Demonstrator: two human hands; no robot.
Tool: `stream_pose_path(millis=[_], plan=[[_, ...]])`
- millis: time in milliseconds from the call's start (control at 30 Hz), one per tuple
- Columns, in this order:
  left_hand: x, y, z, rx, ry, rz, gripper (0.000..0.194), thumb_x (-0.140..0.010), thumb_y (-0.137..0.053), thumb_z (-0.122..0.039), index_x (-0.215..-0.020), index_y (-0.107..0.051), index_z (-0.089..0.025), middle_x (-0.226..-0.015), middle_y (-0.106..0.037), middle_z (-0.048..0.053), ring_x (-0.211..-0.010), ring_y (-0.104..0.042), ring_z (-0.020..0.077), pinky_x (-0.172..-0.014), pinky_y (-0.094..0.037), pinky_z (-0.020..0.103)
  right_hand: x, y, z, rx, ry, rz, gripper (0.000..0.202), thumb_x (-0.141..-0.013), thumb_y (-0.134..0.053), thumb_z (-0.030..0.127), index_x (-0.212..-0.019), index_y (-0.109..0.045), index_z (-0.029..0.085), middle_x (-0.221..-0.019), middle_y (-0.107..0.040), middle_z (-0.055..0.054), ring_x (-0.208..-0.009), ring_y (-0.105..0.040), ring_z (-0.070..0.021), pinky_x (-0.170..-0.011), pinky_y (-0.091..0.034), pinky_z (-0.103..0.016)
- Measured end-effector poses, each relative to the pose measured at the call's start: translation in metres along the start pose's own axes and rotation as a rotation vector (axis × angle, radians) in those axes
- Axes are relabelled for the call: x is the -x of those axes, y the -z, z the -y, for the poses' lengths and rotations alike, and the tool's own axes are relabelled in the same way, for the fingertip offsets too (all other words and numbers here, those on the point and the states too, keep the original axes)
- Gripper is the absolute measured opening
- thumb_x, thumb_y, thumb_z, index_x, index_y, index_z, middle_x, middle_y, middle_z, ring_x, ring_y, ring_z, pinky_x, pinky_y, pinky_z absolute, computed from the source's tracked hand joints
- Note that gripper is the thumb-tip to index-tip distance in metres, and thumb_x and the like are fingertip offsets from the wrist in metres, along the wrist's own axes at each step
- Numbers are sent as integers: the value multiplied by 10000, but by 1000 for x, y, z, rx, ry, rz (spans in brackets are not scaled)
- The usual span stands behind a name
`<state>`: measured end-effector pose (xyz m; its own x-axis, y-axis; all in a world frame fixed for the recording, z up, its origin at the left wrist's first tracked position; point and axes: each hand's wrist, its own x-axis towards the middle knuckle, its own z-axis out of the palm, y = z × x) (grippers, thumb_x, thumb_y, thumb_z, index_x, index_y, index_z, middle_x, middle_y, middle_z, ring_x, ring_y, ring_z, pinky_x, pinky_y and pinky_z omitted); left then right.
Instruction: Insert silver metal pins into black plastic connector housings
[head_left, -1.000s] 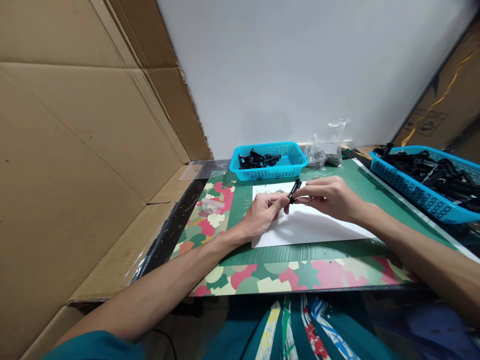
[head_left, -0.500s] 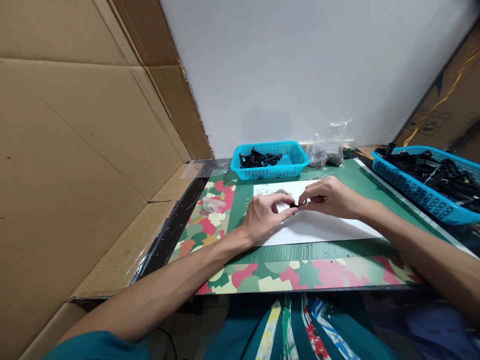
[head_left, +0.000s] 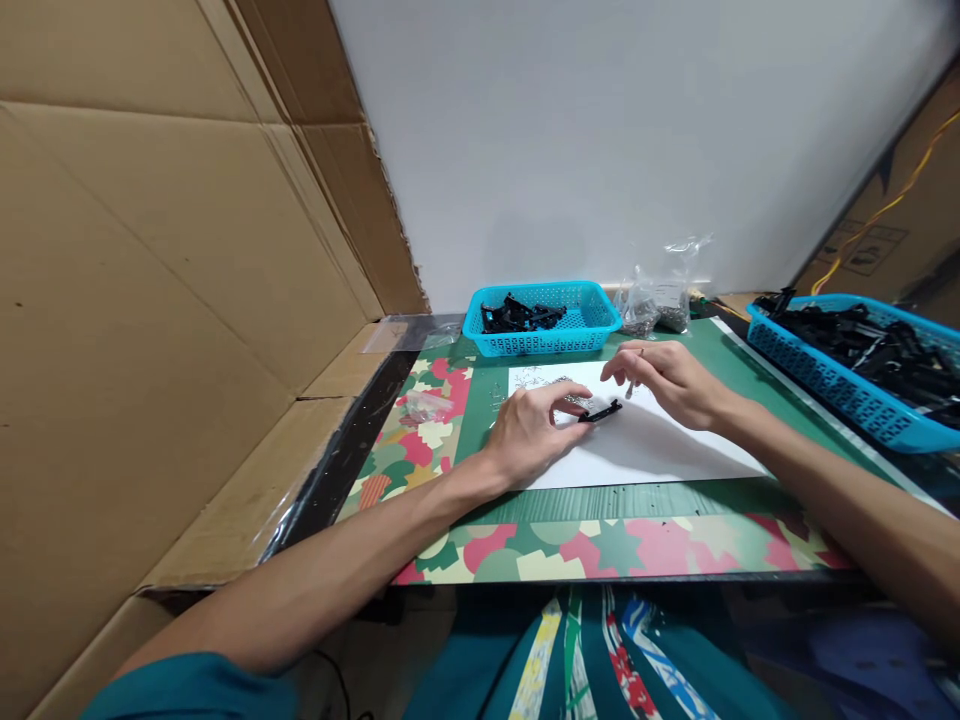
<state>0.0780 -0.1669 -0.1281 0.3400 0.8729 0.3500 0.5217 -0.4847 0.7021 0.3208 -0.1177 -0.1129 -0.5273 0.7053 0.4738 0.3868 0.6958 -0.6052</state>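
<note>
A small, narrow black part (head_left: 604,411) is pinched between the thumb and fingers of my left hand (head_left: 527,428), low over a white sheet (head_left: 645,455). Up and to the right of it, my right hand (head_left: 667,380) hovers apart from the part with its fingers bent. Whether anything sits between those fingertips is too small to make out. Tiny metal pieces (head_left: 534,377) lie scattered on the sheet's upper left, partly hidden behind my left hand.
Behind the sheet stands a blue basket (head_left: 544,345) with black parts. Clear bags (head_left: 671,305) of small pieces are beside it. A second blue basket (head_left: 847,390), full of black parts, is at right. A small plastic bag (head_left: 426,407) lies left.
My right hand has let go of the black part and moved up and to the right. More of the part now shows in my left hand.
</note>
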Motion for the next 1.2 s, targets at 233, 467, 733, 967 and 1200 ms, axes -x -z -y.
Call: stream_pose_path(millis=[233, 467, 733, 967, 1200], plan=[[2, -1, 4, -71, -49, 18, 354, -837, -849, -262, -1178, -757, -241, -1107, -830, 42, -955, -815, 252, -768, -617, 332, -6, -4, 5, -620, -298, 31, 608, -990, -584, 695, -818, -740, 134, -550, -664, -42, -454, -641, -163, -511, -506, -303], [2, 0, -1, -62, -37, 25, 301, -855, -827, -263, -1099, -650, -251, -943, -820, -9, -952, -819, 257, -726, -595, 312, -6, -13, 6, -638, -295, 228, 366, -866, -839, 483, -950, -756, 137, -794, -781, -82, -750, -751, -201, -750, -602, -352], [1, 2, -5, -89, 5, 22, 397, -788, -859, -260, -1038, -551, -258, -876, -815, -13, -878, -815, 292, -702, -580, 362, -2, -18, 0, -296, -112, 254, 285, -1006, -663, 456, -983, -713, 176, -890, -723, -52, -805, -636, -184, -741, -512, -335], [1, 0, -3, -99, -19, 12, 392, -794, -847, -266, -1039, -542, -260, -871, -819, -6, -871, -815, 301, -733, -585, 391, -4, -19, 7, -177, -81, 280, 270, -1030, -614, 414, -934, -698, 175, -855, -702, -41, -773, -596, -180, -704, -464, -312], [1, -1, -5, -126, -8, 16, 364, -821, -832, -259, -1023, -529, -262, -870, -811, -21, -798, -797, 275, -719, -563, 383, -4, -20, 7, -101, -47, 275, 173, -1009, -617, 281, -921, -714, 169, -835, -727, -43, -728, -602, -171, -665, -437, -301]])
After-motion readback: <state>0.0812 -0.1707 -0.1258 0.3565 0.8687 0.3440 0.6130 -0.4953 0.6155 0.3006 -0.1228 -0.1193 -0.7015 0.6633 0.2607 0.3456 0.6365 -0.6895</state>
